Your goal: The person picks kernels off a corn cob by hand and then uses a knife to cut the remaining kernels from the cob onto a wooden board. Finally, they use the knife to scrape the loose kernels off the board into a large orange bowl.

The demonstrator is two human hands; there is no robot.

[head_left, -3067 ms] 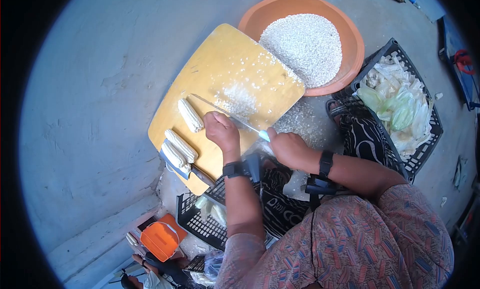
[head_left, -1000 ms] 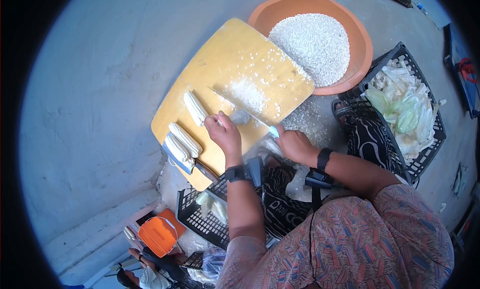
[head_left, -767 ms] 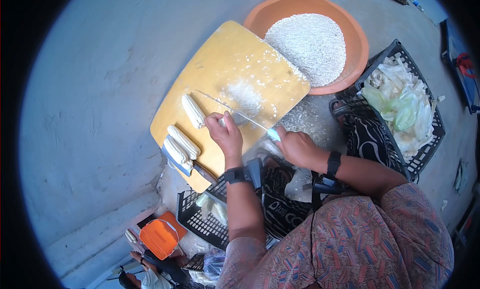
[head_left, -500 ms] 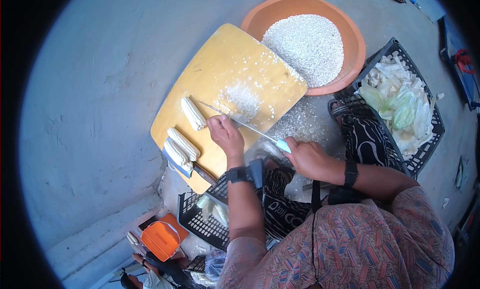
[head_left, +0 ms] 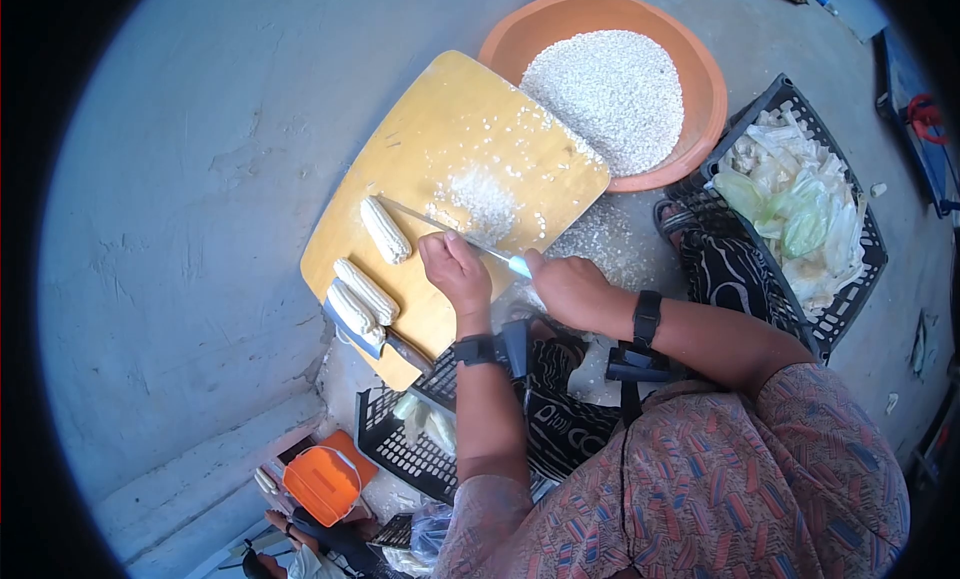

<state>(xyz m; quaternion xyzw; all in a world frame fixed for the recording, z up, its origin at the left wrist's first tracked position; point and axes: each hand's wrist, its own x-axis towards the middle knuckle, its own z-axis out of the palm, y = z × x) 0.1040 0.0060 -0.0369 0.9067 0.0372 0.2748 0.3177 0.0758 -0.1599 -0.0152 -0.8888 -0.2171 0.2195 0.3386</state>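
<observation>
Yellow board (head_left: pixel 450 109) lies beneath our hands; our right hand (head_left: pixel 572 294) is closed round the pale-blue handle (head_left: pixel 519 266) of a long knife (head_left: pixel 425 219), which slants above the board; our left hand (head_left: pixel 456 270) curls beside it, though we cannot tell what that hand grips; one white cob (head_left: pixel 385 230) lies near it on the board.

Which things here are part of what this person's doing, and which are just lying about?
Likely part of the job:
turquoise-handled knife, in the right fingers
yellow board
loose white kernels on it
corn cobs
terracotta tub of kernels

Apparently just lying about:
wide-bladed knife by the cobs
orange bucket
red thing, far right, too unclear to name
</observation>
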